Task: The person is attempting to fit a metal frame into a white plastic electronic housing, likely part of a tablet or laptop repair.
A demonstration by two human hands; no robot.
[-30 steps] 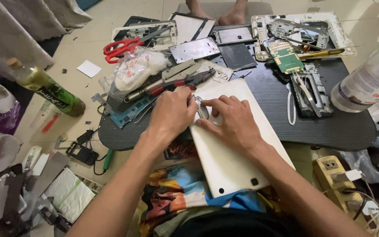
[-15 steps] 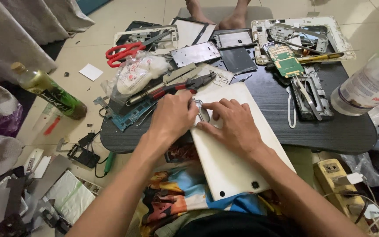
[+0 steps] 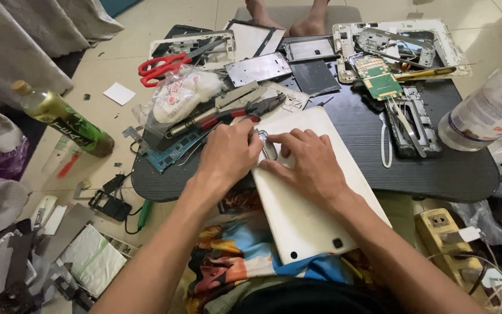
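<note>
A white tablet (image 3: pixel 315 224) lies back-up, half on the dark low table (image 3: pixel 425 174) and half over my lap. My left hand (image 3: pixel 230 154) grips its left edge near the top. My right hand (image 3: pixel 309 163) presses down flat on the back beside it. Between the two hands sits a small shiny metal piece (image 3: pixel 267 146) against the tablet's edge; the fingers of both hands touch it.
Red-handled pliers (image 3: pixel 233 115), red scissors (image 3: pixel 161 65), a plastic bag (image 3: pixel 182 96), a green circuit board (image 3: pixel 379 78) and several tablet frames litter the table. A green bottle (image 3: pixel 65 119) lies at left, a clear bottle (image 3: pixel 489 113) at right, a power strip (image 3: pixel 443 232) below it. Another person's feet (image 3: pixel 289 14) show beyond.
Both hands stay on the tablet's left edge with only small finger shifts around the metal piece. The view has drifted slightly.
</note>
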